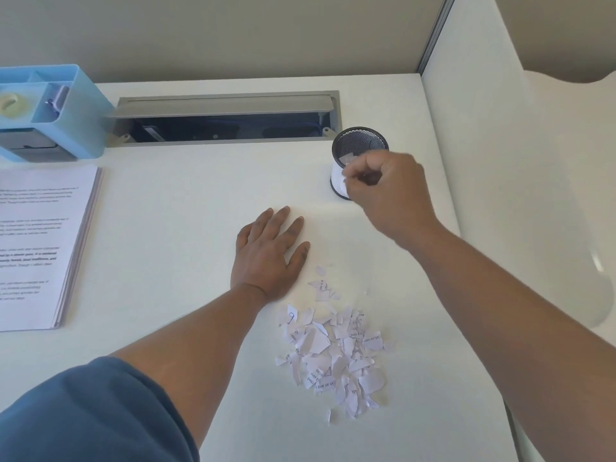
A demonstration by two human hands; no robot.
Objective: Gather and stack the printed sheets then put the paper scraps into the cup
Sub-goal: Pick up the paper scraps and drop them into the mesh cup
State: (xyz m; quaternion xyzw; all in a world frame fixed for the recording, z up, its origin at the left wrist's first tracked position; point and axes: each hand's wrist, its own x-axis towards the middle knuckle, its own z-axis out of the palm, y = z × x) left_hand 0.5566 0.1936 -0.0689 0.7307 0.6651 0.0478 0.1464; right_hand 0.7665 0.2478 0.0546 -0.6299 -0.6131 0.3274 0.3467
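Scraps (333, 355) heaped; right hand (383, 191) pinched at cup (358, 145), apparently gripping scrap; left hand (266, 251) flat.

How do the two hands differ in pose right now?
The left hand lies flat and open on the desk; the right hand is raised at the mesh cup, fingers pinched on paper scraps. The left holds nothing. Both are bare.

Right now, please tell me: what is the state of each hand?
Left hand: open, flat on the desk, holding nothing.
Right hand: closed in a pinch on paper scraps, at the mesh cup.
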